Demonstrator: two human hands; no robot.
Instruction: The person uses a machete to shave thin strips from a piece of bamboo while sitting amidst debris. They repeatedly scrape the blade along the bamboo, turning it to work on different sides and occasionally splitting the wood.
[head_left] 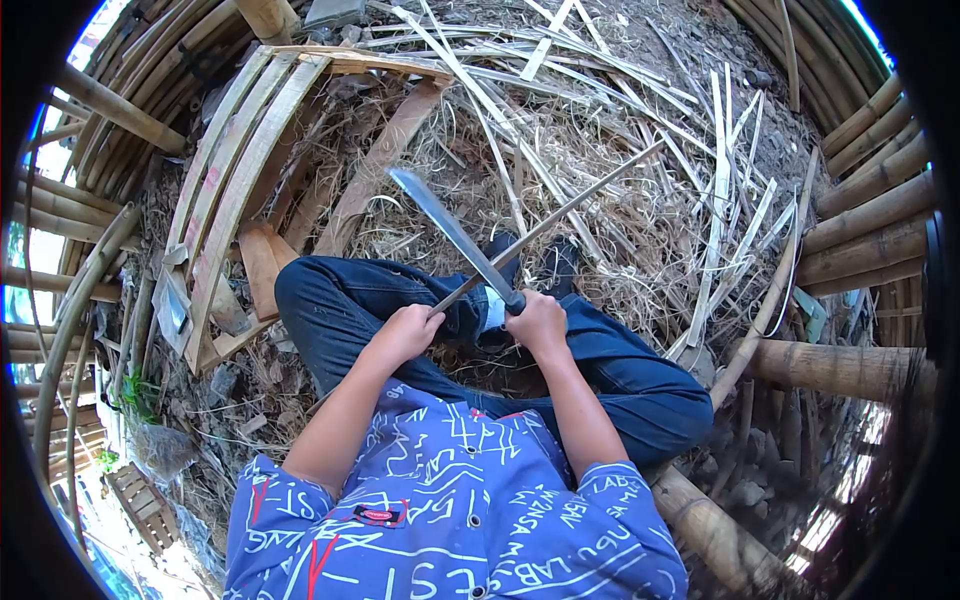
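Observation:
My right hand [540, 325] is closed around the dark handle of a machete [442, 222], whose long blade points up and to the left. In my left hand [408, 334], the fingers grip the near end of a thin bamboo strip [590, 190] that slants away to the upper right. Blade and strip cross in this view just ahead of my hands. Both hands are over my lap, between my bent knees in dark jeans [640, 385]. Fine curled shavings [470, 165] cover the ground beyond my feet.
A slatted wooden frame [240, 150] lies on the left. Pale split bamboo strips [722, 200] are scattered ahead and to the right. Thick bamboo poles [825, 368] stick in from the right, and another pole [725, 535] runs beside me at lower right.

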